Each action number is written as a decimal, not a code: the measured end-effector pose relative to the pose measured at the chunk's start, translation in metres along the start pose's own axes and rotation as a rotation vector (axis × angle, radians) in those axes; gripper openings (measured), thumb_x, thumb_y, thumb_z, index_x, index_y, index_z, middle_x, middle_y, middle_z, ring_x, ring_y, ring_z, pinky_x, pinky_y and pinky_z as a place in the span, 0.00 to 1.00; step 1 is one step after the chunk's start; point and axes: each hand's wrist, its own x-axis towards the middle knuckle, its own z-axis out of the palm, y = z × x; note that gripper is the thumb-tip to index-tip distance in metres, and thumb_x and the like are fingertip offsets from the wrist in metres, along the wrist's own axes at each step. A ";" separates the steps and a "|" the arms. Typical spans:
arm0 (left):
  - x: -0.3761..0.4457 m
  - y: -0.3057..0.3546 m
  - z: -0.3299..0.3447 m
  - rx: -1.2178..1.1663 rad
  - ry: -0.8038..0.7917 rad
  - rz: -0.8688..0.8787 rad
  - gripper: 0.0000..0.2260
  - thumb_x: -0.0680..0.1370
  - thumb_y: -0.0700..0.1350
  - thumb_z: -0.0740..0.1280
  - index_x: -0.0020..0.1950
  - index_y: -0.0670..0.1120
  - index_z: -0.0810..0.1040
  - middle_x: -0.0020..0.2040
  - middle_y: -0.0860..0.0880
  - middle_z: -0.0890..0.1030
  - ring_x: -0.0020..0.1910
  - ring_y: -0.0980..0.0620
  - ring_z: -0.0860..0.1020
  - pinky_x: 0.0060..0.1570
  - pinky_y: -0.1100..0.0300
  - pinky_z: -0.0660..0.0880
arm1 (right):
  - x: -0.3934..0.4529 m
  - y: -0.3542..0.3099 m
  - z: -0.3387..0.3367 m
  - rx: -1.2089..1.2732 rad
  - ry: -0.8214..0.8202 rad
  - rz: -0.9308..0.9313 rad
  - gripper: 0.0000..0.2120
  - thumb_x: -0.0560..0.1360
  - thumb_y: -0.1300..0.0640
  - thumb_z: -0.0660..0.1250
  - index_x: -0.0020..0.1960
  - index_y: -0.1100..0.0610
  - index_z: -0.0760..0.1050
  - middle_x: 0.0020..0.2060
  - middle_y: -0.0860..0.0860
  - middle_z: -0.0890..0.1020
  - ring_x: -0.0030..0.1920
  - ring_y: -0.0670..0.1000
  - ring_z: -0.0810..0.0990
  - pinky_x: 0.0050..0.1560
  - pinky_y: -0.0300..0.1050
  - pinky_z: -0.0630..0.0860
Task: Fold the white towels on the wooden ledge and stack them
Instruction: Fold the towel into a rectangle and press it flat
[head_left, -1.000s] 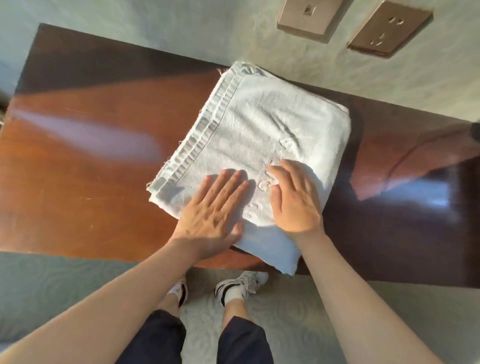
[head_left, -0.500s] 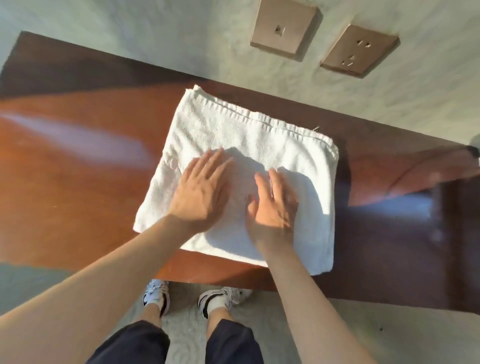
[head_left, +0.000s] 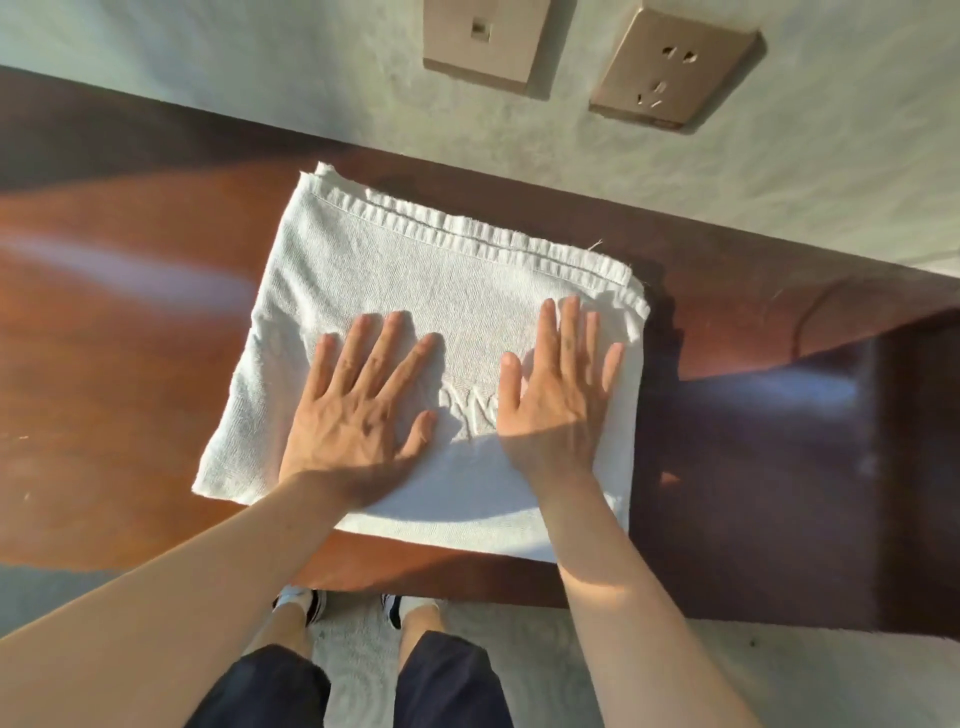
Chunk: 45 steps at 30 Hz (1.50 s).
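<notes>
Head view, item: folded white towel (head_left: 415, 291) at centre of wooden ledge (head_left: 104, 322), hemmed edge toward 12 o'clock; left hand (head_left: 358, 410) and right hand (head_left: 558, 400), fingers spread flat, pressing it; advised: sweep outward evenly, squaring corners before stacking.

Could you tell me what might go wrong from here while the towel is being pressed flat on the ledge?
The folded towel has its near edge right at the front edge of the wooden ledge, so a sideways push from the left hand or right hand might slide it off. Flat palms may also rumple the stacked hems at the far edge.
</notes>
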 end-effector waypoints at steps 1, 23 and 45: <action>0.000 0.000 0.000 -0.001 -0.001 0.003 0.32 0.81 0.64 0.45 0.82 0.57 0.37 0.83 0.50 0.39 0.81 0.47 0.35 0.79 0.42 0.43 | 0.002 -0.007 0.003 0.021 -0.047 -0.140 0.30 0.83 0.44 0.54 0.81 0.54 0.58 0.81 0.55 0.56 0.82 0.57 0.51 0.80 0.62 0.45; 0.003 -0.009 0.005 -0.075 -0.009 0.046 0.34 0.80 0.64 0.47 0.82 0.56 0.39 0.83 0.51 0.40 0.81 0.47 0.37 0.79 0.42 0.41 | -0.019 0.039 -0.009 -0.100 -0.126 0.441 0.35 0.82 0.36 0.39 0.83 0.54 0.45 0.82 0.56 0.50 0.82 0.59 0.47 0.79 0.64 0.44; 0.010 -0.109 -0.019 0.075 0.015 0.026 0.31 0.82 0.63 0.41 0.83 0.53 0.40 0.83 0.49 0.39 0.81 0.44 0.38 0.80 0.45 0.42 | -0.083 -0.044 0.028 -0.041 0.141 0.108 0.30 0.80 0.48 0.52 0.80 0.56 0.62 0.79 0.56 0.63 0.80 0.58 0.58 0.78 0.64 0.56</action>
